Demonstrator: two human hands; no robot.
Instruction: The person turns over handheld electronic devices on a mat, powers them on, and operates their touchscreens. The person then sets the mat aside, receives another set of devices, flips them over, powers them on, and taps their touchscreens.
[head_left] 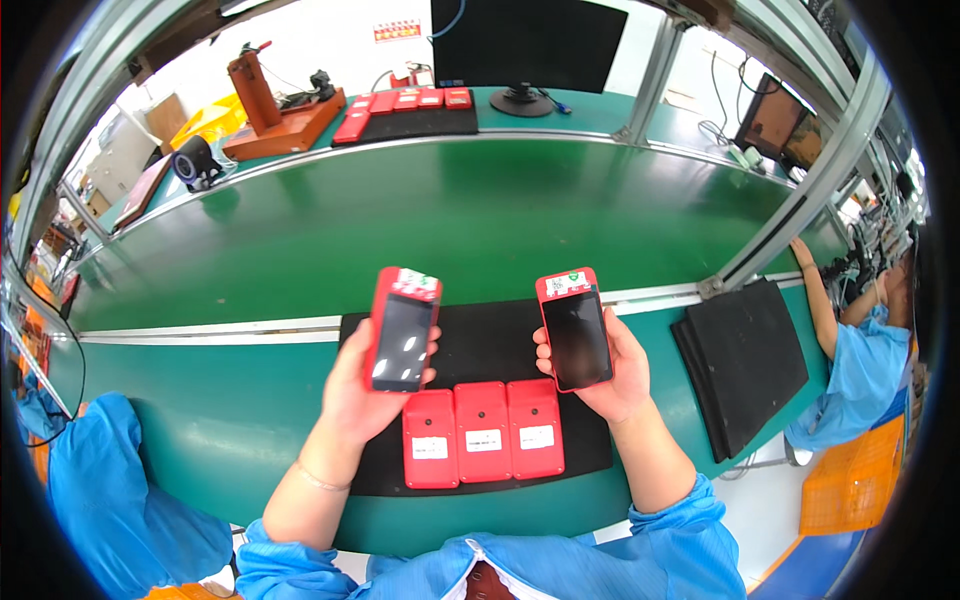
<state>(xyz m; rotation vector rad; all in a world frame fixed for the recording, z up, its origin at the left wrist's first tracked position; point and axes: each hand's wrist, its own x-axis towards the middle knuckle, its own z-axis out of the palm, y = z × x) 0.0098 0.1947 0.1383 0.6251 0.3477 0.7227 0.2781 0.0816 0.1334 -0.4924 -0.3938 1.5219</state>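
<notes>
My left hand [358,392] is closed around a red handheld device [404,335], its dark screen facing up and light reflecting in it. A second red handheld device [577,340], also screen up, is gripped in my right hand [622,372]. Both have white labels at their top ends. Below and between my hands, three red devices lie face down side by side: a left one [431,420], a middle one [484,415] and a right one [535,412]. Each shows a white sticker and a small dark round spot. They rest on a black mat [480,345].
A green conveyor belt [450,220] crosses beyond the mat. Farther back stand a monitor [530,45], several red devices on a dark mat [425,122] and an orange-brown stand [262,105]. Folded black mats [745,355] lie right. Co-workers' blue sleeves [110,500] show at both sides.
</notes>
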